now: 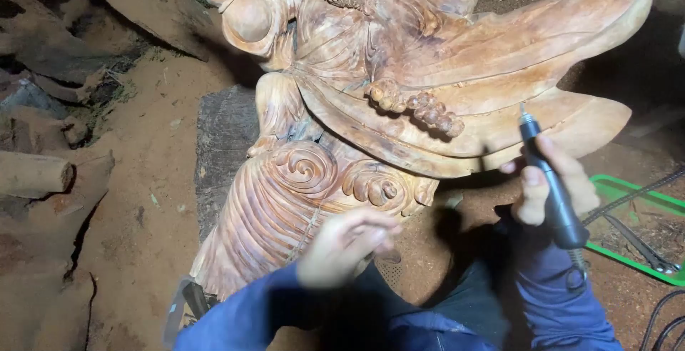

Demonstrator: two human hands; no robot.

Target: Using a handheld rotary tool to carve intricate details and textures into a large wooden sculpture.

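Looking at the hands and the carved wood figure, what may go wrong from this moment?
1. The right hand grips the rotary carving tool with its bit at the thin wing-like edge of the wooden sculpture; a slip might gouge or chip it.
2. The left hand is blurred beside the carved scrolls; it might knock fine detail.

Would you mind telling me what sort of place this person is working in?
Probably a rough woodcarving workshop with an earth floor. A large carved wooden statue fills the view, the right hand holds a rotary carving tool, and log offcuts lie on the reddish dirt.
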